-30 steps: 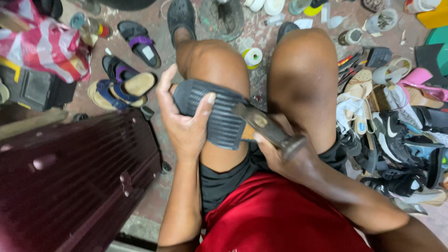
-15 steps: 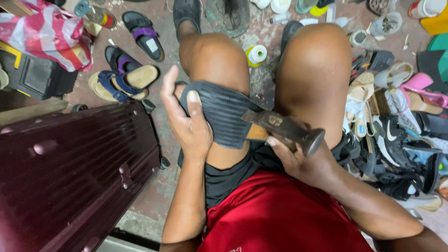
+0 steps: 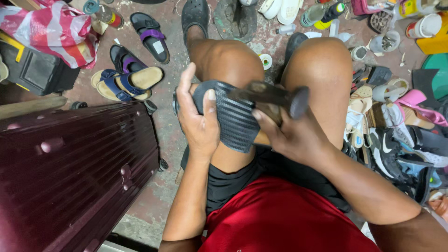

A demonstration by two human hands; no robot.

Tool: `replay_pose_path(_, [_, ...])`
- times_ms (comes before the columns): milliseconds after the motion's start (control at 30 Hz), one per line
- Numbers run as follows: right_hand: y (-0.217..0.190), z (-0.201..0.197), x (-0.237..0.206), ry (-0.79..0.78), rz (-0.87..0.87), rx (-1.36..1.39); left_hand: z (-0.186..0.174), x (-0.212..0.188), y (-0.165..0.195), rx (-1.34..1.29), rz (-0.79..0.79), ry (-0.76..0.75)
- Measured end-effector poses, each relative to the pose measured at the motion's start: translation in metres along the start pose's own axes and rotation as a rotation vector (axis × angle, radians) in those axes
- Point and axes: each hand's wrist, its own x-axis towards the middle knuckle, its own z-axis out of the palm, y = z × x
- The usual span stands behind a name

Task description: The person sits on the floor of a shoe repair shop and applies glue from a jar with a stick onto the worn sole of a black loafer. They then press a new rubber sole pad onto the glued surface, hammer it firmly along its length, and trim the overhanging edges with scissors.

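Observation:
My left hand (image 3: 198, 122) grips a dark ribbed shoe sole (image 3: 235, 119) that rests sole-up on my left thigh, thumb over its upper edge. My right hand (image 3: 291, 135) holds a hammer (image 3: 275, 97) by its handle. The hammer lies across the sole, its dark head pointing right above my right knee. I sit with bare knees apart, in black shorts and a red shirt.
A dark red ribbed suitcase (image 3: 70, 172) lies at my left. Blue and tan sandals (image 3: 123, 84), black sandals (image 3: 149, 35) and a striped bag (image 3: 51, 28) are on the floor beyond it. A heap of shoes (image 3: 396, 135) fills the right side; bottles (image 3: 319, 13) stand at the top.
The hammer has swung up from pointing lower right to lying level across the sole, head to the right. My left hand keeps its grip on the sole.

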Motion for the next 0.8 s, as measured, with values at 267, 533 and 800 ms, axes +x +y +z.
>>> replay_pose_path(267, [-0.006, -0.006, -0.005, 0.001, 0.572, 0.643, -0.007, 0.003, 0.016, -0.096, 0.003, -0.005])
replay_pose_path(533, [-0.007, -0.055, -0.109, 0.320, 0.495, 0.615, 0.042, 0.015, 0.055, -0.327, -0.073, -0.458])
replay_pose_path(800, [0.019, -0.053, -0.168, 0.294, 0.401, 0.344, 0.092, -0.006, 0.059, -0.544, -0.312, -0.718])
